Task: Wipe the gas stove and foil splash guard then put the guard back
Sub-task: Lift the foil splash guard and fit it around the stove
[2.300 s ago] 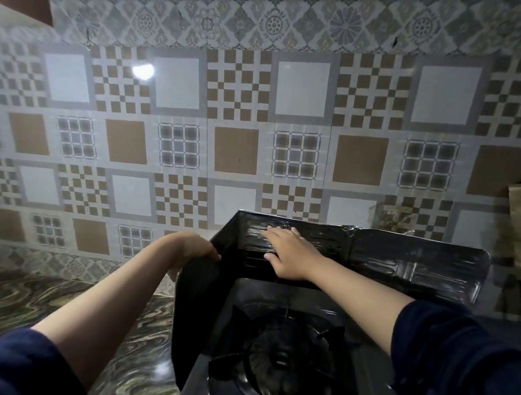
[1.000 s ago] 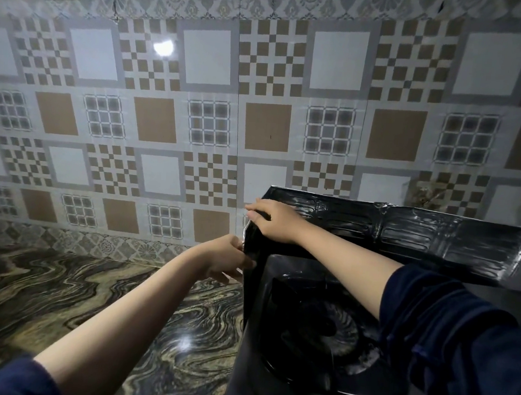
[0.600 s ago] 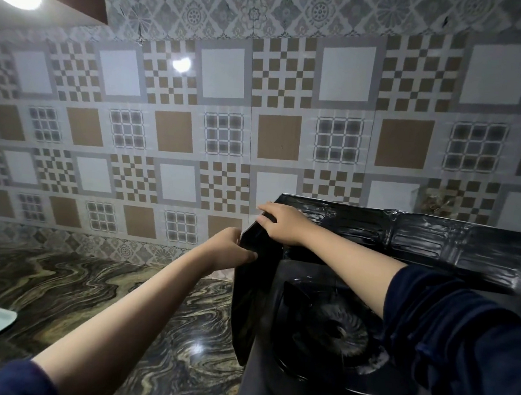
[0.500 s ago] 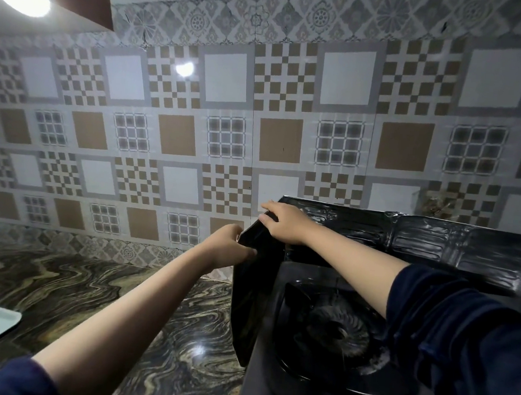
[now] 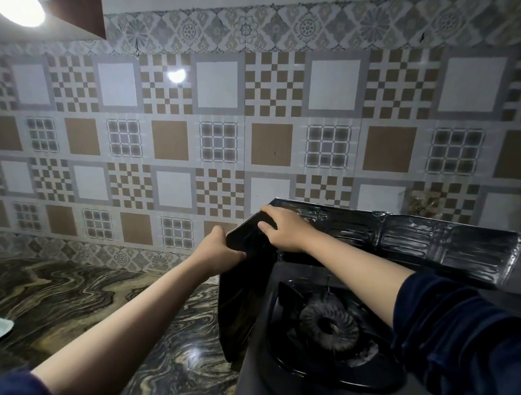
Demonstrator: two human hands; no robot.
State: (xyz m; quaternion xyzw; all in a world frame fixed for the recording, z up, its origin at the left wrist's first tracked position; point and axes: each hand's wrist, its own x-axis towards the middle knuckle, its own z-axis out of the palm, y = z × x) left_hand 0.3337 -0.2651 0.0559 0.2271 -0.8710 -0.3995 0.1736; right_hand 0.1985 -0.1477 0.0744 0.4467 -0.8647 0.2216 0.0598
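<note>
Gripping crinkled, glossy foil splash guard (image 5: 436,245): both hands.

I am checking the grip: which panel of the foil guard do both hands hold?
The left side panel. The left hand and right hand grip its top edge; the rear panels stand untouched.

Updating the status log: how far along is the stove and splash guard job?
Late stage, apparently. No cloth is in view, so wiping looks finished, though cleanliness can't be judged. In hand: the left hand and right hand grip the dark crinkled foil splash guard at its corner fold beside the black gas stove. Left: settle the side panel, then let go.
</note>
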